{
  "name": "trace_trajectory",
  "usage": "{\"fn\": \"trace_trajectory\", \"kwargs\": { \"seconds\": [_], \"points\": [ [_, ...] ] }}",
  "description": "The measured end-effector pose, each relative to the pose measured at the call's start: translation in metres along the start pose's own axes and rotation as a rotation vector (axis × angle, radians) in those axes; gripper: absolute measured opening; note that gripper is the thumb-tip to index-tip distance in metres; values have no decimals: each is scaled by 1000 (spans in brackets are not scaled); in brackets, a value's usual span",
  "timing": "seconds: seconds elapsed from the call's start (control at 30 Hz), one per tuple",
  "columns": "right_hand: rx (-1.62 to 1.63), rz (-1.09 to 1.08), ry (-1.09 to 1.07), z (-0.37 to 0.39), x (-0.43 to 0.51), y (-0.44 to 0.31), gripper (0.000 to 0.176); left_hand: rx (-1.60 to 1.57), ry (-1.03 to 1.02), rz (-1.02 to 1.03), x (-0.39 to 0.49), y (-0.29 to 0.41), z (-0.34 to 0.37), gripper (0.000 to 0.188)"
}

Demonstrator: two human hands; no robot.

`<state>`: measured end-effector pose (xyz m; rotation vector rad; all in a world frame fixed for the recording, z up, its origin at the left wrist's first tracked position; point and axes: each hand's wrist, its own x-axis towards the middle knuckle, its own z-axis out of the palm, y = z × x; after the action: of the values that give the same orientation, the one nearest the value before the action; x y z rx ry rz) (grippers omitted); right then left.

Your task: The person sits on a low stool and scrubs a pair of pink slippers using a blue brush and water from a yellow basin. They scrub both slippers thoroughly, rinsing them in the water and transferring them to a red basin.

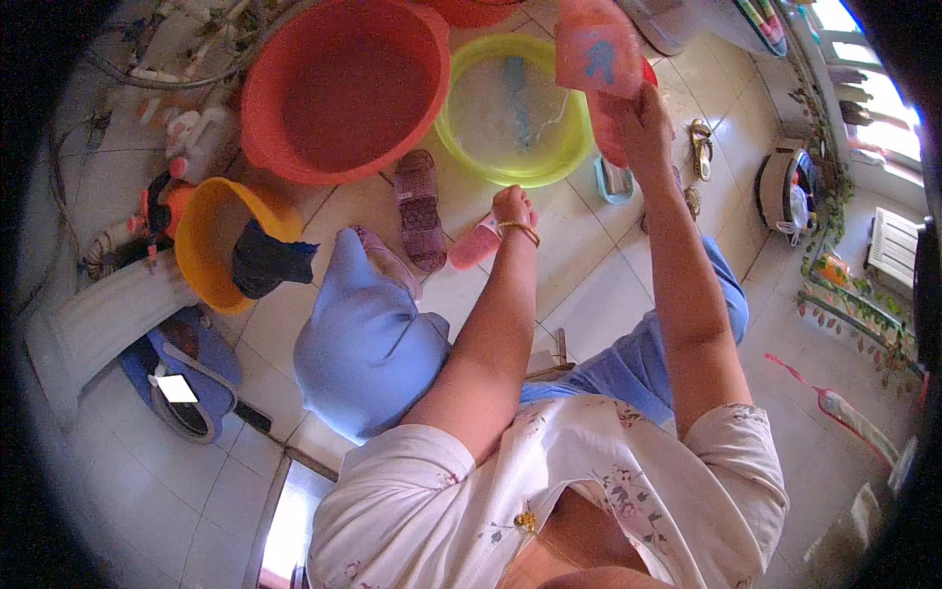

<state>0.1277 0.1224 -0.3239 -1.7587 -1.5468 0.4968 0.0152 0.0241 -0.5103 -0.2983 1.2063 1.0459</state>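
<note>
My right hand (651, 132) grips a pink slide slipper (597, 59) with a blue print on its strap, above the right rim of a yellow-green basin (508, 177). A thin, pale trickle shows beside the slipper. The basin holds cloudy water (482, 110), with a blue strip (519, 103) visible in it. My left hand (513, 206), fingers curled and a bangle at the wrist, is just before the basin's near rim. A pink bottle-like container (475, 243) lies partly behind that hand; whether the hand grips it is hidden. A light-blue soap dish (614, 182) rests on the floor between my arms.
A large red basin (346, 166) stands beside the yellow-green one. A purple slipper (419, 210) lies before them. Dark cloth (268, 261) hangs over an orange-yellow tub (195, 243) at left. Sandals (701, 151) and a white-and-black container (776, 191) are at right.
</note>
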Motion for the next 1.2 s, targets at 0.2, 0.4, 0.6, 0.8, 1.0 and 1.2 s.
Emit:
{"fn": "trace_trajectory", "kwargs": {
  "seconds": [0.2, 0.4, 0.6, 0.8, 1.0, 1.2],
  "points": [
    [-425, 473, -282, 86, -23, 121, 37, 93, 36, -59, 41, -5, -8, 13],
    [-16, 529, -227, 108, -42, 145, 35, 66, 49, -6, 63, 10, -6, 25],
    [358, 713, -278, 109, -51, 160, 30, 173, 4, -98, 58, 17, 15, 35],
    [756, 1020, -415, 101, -62, 103, 34, -572, -792, -332, 35, 35, 36, 49],
    [-354, 184, -277, 87, -67, 48, 47, -682, -833, -244, 29, 39, 31, 53],
    [-298, 417, -400, 80, -49, 54, 56, -227, -592, 192, 8, 45, 61, 46]
  ]
}}
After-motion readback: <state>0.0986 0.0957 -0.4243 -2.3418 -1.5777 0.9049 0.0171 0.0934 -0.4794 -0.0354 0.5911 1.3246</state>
